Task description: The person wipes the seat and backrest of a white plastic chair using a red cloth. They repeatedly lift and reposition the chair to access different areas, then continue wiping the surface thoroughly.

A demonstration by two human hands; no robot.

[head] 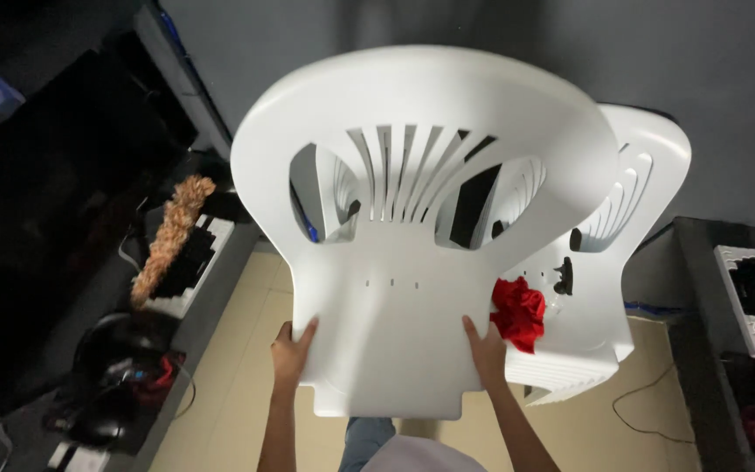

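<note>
Both hands, the left hand [293, 351] and right hand [486, 346], clamp the seat edges of a white plastic chair [412, 218] lifted clear of the floor, tilted for balance, just in front of a stack of chairs [609, 288] bearing a red cloth [518, 313].

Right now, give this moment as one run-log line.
left hand: grips white plastic chair, seat edge | right hand: grips opposite edge | chair: lifted, tilted | behind: chair stack, red cloth

I have only one view, from the camera on my head. It looks steeply down and forward, very near the white chair [412, 253] which fills the middle.
</note>
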